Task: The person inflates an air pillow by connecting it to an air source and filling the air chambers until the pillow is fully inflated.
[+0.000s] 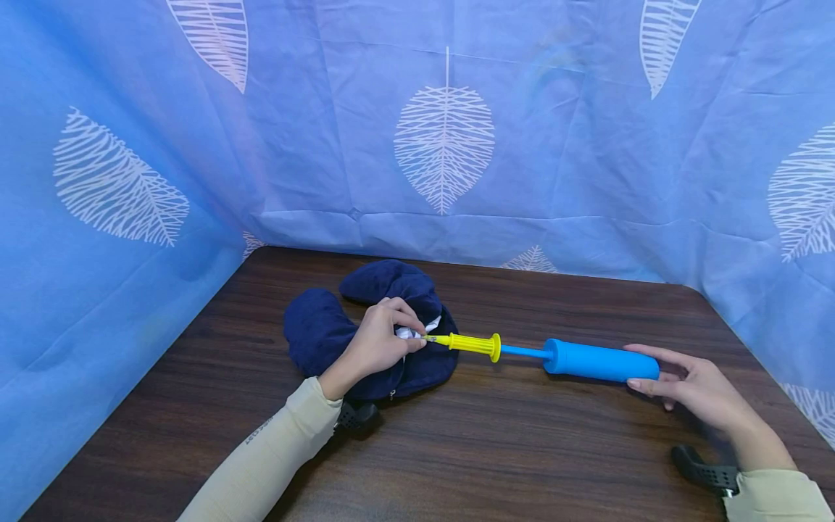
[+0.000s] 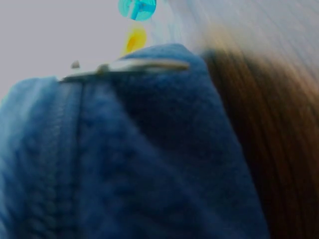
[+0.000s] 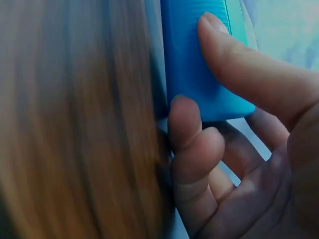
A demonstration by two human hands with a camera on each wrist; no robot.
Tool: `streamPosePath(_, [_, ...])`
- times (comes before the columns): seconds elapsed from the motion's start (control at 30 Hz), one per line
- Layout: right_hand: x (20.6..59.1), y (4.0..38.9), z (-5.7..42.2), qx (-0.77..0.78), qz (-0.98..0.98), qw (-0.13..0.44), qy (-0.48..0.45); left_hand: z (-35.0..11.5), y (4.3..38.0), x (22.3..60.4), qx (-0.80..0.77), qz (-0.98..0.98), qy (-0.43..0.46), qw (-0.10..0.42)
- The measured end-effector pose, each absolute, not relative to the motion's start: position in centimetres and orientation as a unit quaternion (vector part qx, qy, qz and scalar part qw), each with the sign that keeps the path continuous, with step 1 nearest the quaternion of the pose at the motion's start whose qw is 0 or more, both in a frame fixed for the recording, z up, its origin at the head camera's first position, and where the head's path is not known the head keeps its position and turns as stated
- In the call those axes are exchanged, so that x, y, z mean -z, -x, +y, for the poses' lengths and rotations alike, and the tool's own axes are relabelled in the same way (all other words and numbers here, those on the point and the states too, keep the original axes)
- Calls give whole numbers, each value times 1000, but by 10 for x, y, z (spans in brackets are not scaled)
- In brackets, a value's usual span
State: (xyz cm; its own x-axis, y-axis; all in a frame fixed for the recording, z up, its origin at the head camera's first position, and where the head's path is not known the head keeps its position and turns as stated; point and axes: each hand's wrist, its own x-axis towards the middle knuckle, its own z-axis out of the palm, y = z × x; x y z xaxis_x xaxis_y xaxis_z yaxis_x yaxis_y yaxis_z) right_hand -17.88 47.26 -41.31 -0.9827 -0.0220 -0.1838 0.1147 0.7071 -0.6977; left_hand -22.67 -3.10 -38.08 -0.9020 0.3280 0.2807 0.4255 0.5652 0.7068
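Observation:
A navy fabric neck pillow lies on the table with its cover unzipped on one side, showing a white liner. My left hand pinches that liner at the tip of the pump's yellow nozzle; its exact hold is partly hidden. The hand pump stretches to the right: a yellow handle, a thin blue rod drawn out, and a blue barrel. Around the barrel's far end, my right hand grips with thumb and fingers. Close up in the left wrist view are the zipper and a blurred zipper pull.
Beneath everything is a dark wood-grain table. Blue cloth with white leaf patterns hangs along its back and both sides. Black wrist mounts sit at both wrists, low over the tabletop.

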Motion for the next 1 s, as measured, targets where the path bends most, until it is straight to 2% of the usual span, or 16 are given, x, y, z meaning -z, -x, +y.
streamPosePath(0.23, [413,174,492,378,920,87,-54,-31,226,380,415,-882,213,59])
streamPosePath(0.6, [414,174,499,371,924,82,-43,-30,227,381,418,-881,214,59])
streamPosePath(0.77, [412,176,492,359,927,101,-31,-30,226,382,423,-881,205,51])
streamPosePath(1.0, [410,179,471,371,923,98,-15,-30,225,381,419,-882,209,53])
